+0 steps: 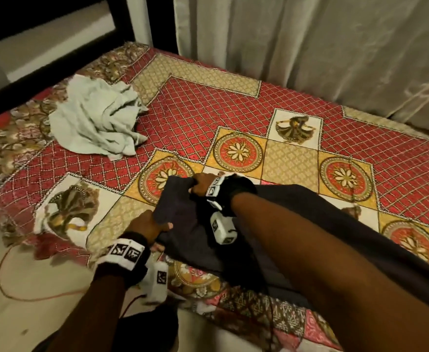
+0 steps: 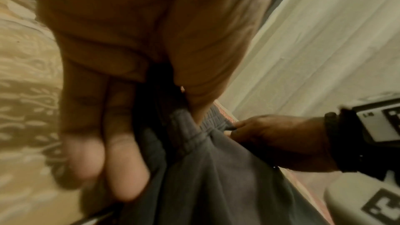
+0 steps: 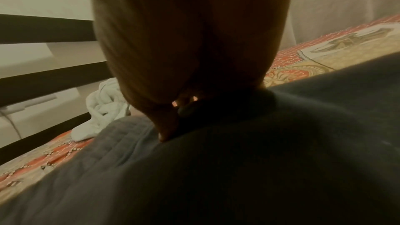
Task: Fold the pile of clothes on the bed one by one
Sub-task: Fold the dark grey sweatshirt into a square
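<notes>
Head view alone shows the pale garment (image 1: 94,118) heaped on the bed (image 1: 208,110). Left hand (image 1: 148,228) and right hand (image 1: 200,185) each pinch the dark garment (image 1: 183,214); the right fingers are shadowed at the wrist.

The dark grey garment (image 1: 309,224) is a soft, matt knit cloth with a ribbed, gathered waistband (image 2: 214,122) and stitched seams. The crumpled pale green cloth (image 1: 94,123), at the far left, is matt and heavily creased. The red and yellow printed bedspread (image 1: 208,118) is a woven cloth with a slight sheen. The cream curtain (image 1: 309,47) at the far side is thin pleated fabric, faintly glossy. The dark bed frame (image 1: 43,21) looks smooth and matt; its material cannot be determined.
</notes>
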